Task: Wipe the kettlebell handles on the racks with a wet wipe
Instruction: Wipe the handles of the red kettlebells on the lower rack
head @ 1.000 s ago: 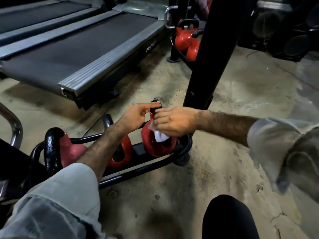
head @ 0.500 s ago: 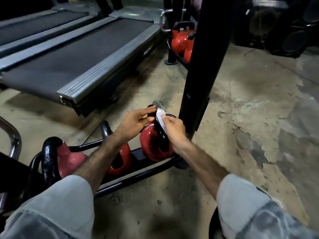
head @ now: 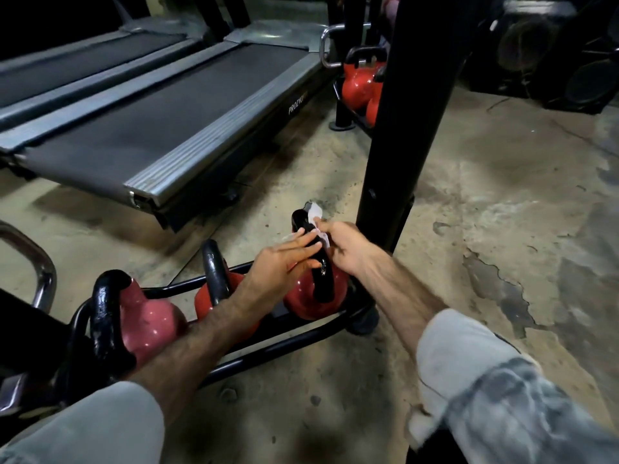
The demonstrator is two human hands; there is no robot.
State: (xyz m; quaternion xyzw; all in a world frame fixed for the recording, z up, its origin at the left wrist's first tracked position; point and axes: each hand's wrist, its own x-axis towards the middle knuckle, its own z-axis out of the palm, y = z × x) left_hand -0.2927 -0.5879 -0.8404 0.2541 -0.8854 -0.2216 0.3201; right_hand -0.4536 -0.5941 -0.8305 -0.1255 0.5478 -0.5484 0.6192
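We have the white wet wipe [head: 317, 226] pressed against the black handle [head: 313, 249] of the rightmost red kettlebell [head: 311, 298], which sits at the right end of a low black rack [head: 268, 333] on the floor. Our right hand [head: 348, 249] is closed around the wipe, pinching it to the upper part of the handle, with a corner of the wipe sticking up above the fingers. Our left hand [head: 284, 262] is mostly open, fingers stretched out flat and lying across the near side of the same handle, gripping nothing

We count three kettlebells on this rack: the one being wiped, a middle red kettlebell [head: 214, 289] partly hidden behind our left forearm, and a paler pinkish kettlebell [head: 147, 323] at the left end with a thick black handle. Both arms wear pale rolled sleeves

Just behind our right hand a broad black upright post [head: 402, 112] rises out of the picture and hides part of what lies beyond. Past it, a second rack [head: 345, 112] holds two more red kettlebells [head: 360, 83] that we can make out, the far one partly cut off by the post. Two treadmills [head: 174, 105] lie side by side to the left, and dark speakers [head: 586, 82] stand in the far right corner on the stained, cracked concrete floor [head: 502, 212]
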